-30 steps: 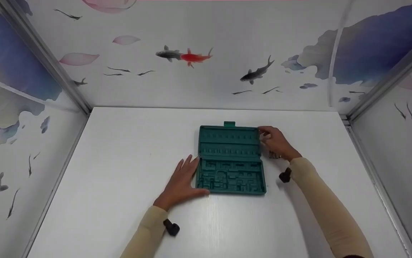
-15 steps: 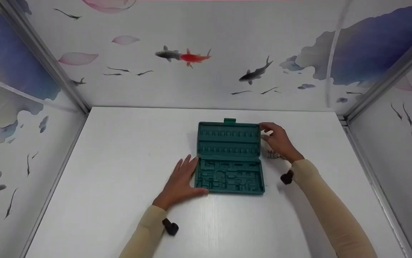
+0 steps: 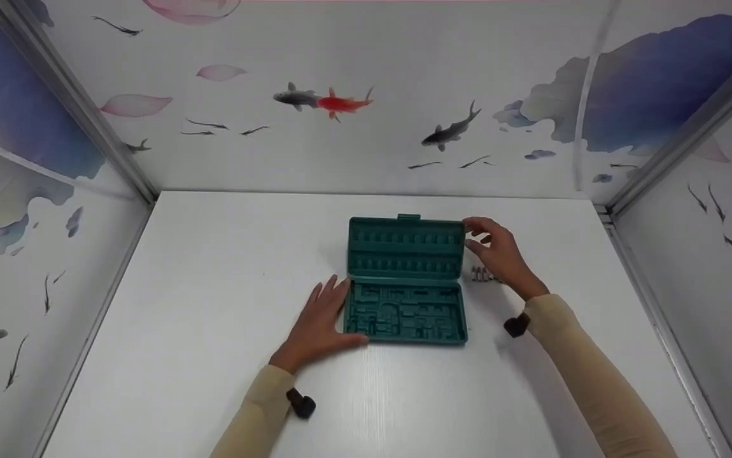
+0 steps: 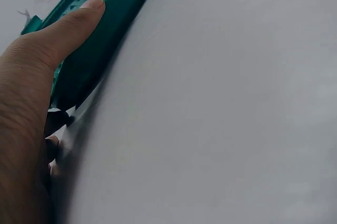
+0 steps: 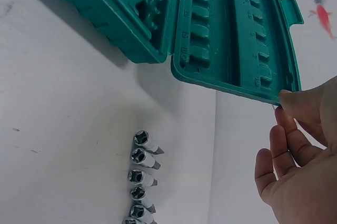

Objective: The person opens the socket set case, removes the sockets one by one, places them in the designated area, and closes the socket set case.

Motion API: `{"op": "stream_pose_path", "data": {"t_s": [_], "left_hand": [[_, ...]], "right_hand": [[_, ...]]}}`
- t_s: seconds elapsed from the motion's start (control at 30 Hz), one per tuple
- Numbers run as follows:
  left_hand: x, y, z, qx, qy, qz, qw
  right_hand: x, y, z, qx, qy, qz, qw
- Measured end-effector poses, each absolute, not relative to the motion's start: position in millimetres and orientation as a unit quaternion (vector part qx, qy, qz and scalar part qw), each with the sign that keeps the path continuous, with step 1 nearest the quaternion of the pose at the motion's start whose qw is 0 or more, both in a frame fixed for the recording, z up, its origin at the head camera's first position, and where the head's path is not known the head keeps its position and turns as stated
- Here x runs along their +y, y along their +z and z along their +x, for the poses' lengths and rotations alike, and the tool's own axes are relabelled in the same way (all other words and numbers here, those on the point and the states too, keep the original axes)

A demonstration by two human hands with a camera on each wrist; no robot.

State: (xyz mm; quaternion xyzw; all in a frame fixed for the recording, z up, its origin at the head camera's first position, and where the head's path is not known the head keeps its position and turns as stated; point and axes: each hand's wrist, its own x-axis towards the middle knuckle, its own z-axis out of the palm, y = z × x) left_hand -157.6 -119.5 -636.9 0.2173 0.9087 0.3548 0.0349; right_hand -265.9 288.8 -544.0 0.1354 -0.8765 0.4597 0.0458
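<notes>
A green plastic tool case (image 3: 433, 327) lies on the table with its lid (image 3: 407, 248) tilted up at the back. Molded slots line both halves. At the case's front left corner, my left hand (image 3: 315, 324) has straight fingers along the left side and its thumb (image 4: 73, 29) on the front edge. My right hand (image 3: 499, 257) pinches the lid's far right corner between thumb and index finger; its other fingers are loosely bent. Several silver bit sockets (image 5: 138, 158) stand in a row to the right of the case, partly hidden by the right hand in the head view.
The white table (image 3: 213, 286) meets a back wall (image 3: 366, 152) printed with fish and petals. Side panels (image 3: 710, 267) with metal frame posts stand at left and right. The lid's latch (image 5: 292, 11) sticks out from its outer edge.
The lid has tilted upward, with my right hand holding its corner and shifting slightly right. More of the bit sockets shows beside the wrist. My left hand stays at the case's corner.
</notes>
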Motion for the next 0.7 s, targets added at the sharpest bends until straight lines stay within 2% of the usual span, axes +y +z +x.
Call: {"op": "stream_pose_path", "data": {"t_s": [0.7], "left_hand": [[-119.8, -637.1, -159.2, 0.913, 0.341, 0.222, 0.037]], "right_hand": [[280.8, -528.2, -223.2, -0.852, 0.503, 0.122, 0.077]]}}
